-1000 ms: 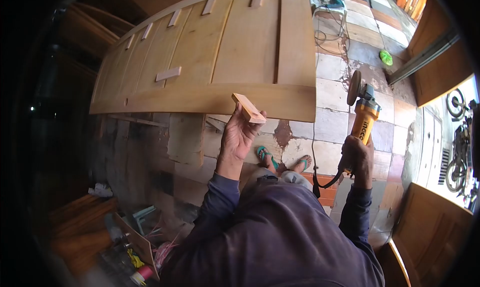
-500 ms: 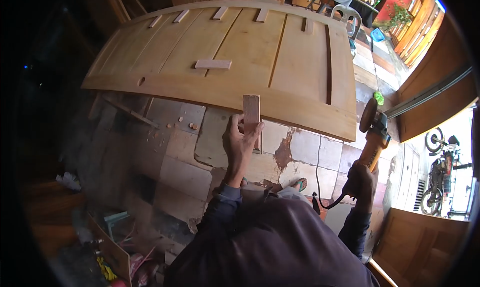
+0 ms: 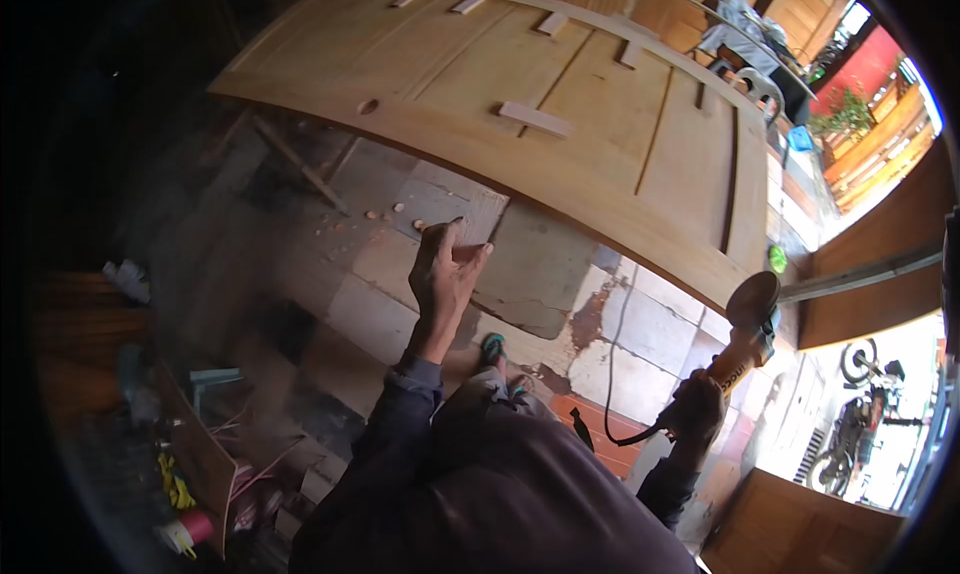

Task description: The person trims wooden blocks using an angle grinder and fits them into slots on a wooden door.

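Note:
My left hand [image 3: 443,279] is raised over the floor, short of the door's near edge. Its thumb and fingers are closed around a small wooden block [image 3: 470,253], which shows only as a narrow end between them. My right hand [image 3: 697,406] grips a yellow angle grinder [image 3: 738,364] with a round disc [image 3: 753,299] pointing up and away. The grinder stands near the right corner of a pale panelled wooden door [image 3: 450,139] raised above the floor. A loose wooden block [image 3: 536,120] lies across its panels, with several more along the far side.
A black power cord [image 3: 612,374] loops down from the grinder. Wood scraps [image 3: 400,209] lie on the worn tiles under the door. Boards and clutter [image 3: 205,474] stand at lower left. At right are a wooden panel [image 3: 875,299] and a motorcycle [image 3: 850,424].
The view has swung left, so the door appears farther right and more tilted. My left hand has turned the block from face-on to nearly end-on. The grinder stays in my right hand.

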{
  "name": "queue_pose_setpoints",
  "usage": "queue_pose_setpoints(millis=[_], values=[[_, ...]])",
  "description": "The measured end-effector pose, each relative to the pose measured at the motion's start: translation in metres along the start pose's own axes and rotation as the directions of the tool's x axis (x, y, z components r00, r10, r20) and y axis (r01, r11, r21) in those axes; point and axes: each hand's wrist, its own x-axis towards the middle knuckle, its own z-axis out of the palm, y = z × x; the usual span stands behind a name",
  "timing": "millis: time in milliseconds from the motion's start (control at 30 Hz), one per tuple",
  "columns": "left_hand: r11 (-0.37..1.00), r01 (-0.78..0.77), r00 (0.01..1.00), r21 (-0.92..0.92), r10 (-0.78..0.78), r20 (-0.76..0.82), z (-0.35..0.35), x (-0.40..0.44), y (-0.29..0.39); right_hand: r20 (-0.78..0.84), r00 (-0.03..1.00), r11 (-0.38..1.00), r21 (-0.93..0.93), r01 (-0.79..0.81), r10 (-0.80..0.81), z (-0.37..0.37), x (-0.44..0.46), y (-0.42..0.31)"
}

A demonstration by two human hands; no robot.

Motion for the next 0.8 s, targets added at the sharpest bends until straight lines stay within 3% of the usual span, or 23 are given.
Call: queue_pose_setpoints(millis=[100,233,267,400,433,533,600,700,733,800], values=[[0.977,0.207,0.962,-0.045,-0.194,0.193,-0.034,0.009,-0.017,0.012,0.999,0.998,0.061,0.035,-0.036,0.025,-0.015,0.021],[0.773,0.530,0.842,-0.350,-0.430,0.325,-0.045,0.034,-0.065,0.042,0.994,0.989,0.098,-0.109,0.105,0.041,-0.018,0.041],[0.775,0.508,0.855,-0.375,-0.400,0.331,-0.047,0.041,-0.085,0.022,0.995,0.993,0.064,-0.100,0.099,0.048,-0.023,0.043],[0.857,0.459,0.871,-0.233,-0.382,0.310,-0.078,0.096,-0.126,0.113,0.990,0.966,0.231,-0.112,0.087,0.071,-0.017,0.063],[0.856,0.457,0.876,-0.242,-0.387,0.287,-0.086,0.107,-0.143,0.218,0.975,0.974,0.206,-0.090,0.044,0.082,-0.015,0.062],[0.914,0.352,0.932,-0.204,-0.321,0.170,-0.088,0.131,-0.245,-0.017,0.991,0.988,0.078,-0.132,0.134,0.127,0.000,0.059],[0.966,0.239,0.970,-0.096,-0.233,0.073,-0.096,0.159,-0.301,-0.100,0.994,0.997,0.071,-0.037,0.044,0.165,0.019,0.052],[0.950,0.312,0.946,0.018,-0.312,0.090,-0.139,0.227,-0.323,-0.210,0.974,0.993,0.067,0.096,-0.080,0.217,0.051,0.040],[0.910,0.392,0.918,-0.137,-0.377,0.123,-0.133,0.245,-0.354,-0.242,0.963,0.989,0.065,0.136,-0.117,0.231,0.058,0.037],[0.956,0.250,0.968,-0.150,-0.242,0.073,-0.121,0.289,-0.413,-0.295,0.940,0.980,0.046,0.195,-0.173,0.253,0.071,0.032]])
